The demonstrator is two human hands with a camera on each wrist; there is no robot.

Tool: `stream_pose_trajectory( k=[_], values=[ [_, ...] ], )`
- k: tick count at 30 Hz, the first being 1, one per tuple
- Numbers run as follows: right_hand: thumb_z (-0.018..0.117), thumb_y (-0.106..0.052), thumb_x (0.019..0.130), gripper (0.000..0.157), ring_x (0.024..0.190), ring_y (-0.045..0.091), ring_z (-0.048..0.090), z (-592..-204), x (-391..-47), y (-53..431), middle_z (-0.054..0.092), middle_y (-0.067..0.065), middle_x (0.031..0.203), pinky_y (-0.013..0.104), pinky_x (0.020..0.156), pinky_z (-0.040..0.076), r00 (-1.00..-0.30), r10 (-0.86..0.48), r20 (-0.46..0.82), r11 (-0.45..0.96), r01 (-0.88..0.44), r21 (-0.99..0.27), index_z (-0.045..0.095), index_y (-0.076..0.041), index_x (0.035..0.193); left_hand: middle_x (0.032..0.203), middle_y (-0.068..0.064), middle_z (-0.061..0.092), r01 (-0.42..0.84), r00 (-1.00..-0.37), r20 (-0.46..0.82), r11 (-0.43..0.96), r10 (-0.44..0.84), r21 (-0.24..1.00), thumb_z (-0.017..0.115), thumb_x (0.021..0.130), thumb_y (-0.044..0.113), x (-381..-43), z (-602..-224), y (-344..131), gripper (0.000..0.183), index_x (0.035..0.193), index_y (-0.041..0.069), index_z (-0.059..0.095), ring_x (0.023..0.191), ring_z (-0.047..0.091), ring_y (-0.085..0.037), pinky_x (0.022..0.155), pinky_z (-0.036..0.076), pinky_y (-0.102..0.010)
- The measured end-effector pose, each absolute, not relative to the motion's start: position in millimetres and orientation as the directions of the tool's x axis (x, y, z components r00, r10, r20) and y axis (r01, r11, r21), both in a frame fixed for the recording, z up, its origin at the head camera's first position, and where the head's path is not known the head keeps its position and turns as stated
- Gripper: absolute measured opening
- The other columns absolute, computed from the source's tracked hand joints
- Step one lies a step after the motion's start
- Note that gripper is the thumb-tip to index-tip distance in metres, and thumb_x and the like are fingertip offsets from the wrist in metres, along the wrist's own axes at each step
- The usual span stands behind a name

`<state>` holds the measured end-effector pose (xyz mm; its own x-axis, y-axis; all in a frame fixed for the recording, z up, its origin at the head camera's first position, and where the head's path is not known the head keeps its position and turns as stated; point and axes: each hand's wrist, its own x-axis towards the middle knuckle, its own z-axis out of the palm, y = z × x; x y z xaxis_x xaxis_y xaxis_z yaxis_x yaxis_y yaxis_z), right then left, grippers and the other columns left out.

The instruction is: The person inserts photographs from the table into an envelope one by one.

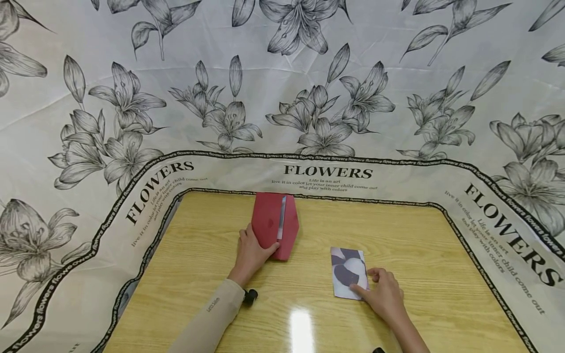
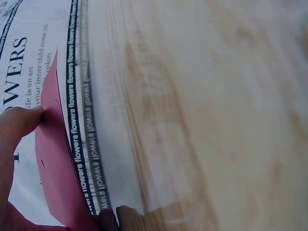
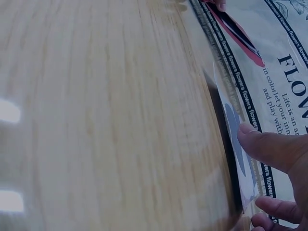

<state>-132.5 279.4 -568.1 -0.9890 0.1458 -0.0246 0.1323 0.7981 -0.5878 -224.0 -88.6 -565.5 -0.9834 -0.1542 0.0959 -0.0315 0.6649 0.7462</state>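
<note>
In the head view, my left hand (image 1: 250,254) grips a red paper envelope (image 1: 266,218) by its lower left part, thumb on the near end. A shiny silver strip (image 1: 281,218) runs lengthwise along the envelope. The left wrist view shows the envelope (image 2: 60,159) tilted, with a digit pressed against its face. To the right, my right hand (image 1: 386,294) pinches a small card (image 1: 346,260) patterned in dark purple and white at its lower right edge. In the right wrist view the card (image 3: 236,144) appears tilted, a dark shadow along its side. The thumb lies on its face.
A wood-grain table (image 1: 212,215) lies beneath both hands. White cloth (image 1: 326,171) with black flower drawings and printed words stands around its back and sides. Light glares off the table's near middle. A small black object (image 1: 250,297) sits at the left wrist.
</note>
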Motion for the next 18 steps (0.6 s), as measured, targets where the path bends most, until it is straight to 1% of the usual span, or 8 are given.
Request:
stream_pose_trajectory(
  k=[6,11,18],
  values=[
    [0.093,-0.054,0.080,0.083,0.110,0.041,0.057,-570.9,-130.2,278.8,0.061,0.024,0.118,0.064,0.095,0.042,-0.988,0.155,-0.008,0.825,0.134,-0.550,0.064,0.006,0.129,0.136,-0.028,0.046,-0.035,-0.985,0.088,0.666,-0.151,0.745,0.090,0.084,0.053,-222.4,-564.1,-88.5,0.115,0.163,-0.005,0.029,0.121,0.054,-0.043,0.105,0.050,-0.055],
    [0.092,-0.055,0.079,0.084,0.111,0.044,0.056,-568.0,-129.6,276.4,0.060,0.026,0.120,0.067,0.093,0.042,-0.989,0.149,-0.005,0.840,0.129,-0.527,0.063,0.007,0.128,0.137,-0.027,0.045,-0.036,-0.985,0.086,0.666,-0.150,0.745,0.090,0.084,0.053,-222.5,-564.9,-88.6,0.116,0.163,-0.005,0.028,0.121,0.053,-0.042,0.105,0.050,-0.055],
    [0.092,-0.052,0.081,0.080,0.113,0.047,0.054,-563.6,-130.0,274.2,0.058,0.029,0.120,0.065,0.094,0.041,-0.988,0.149,-0.029,0.840,0.142,-0.524,0.062,0.008,0.125,0.136,-0.027,0.046,-0.030,-0.985,0.092,0.666,-0.148,0.746,0.090,0.084,0.053,-221.6,-564.1,-88.3,0.116,0.163,-0.005,0.029,0.120,0.054,-0.042,0.105,0.050,-0.055]
  ],
)
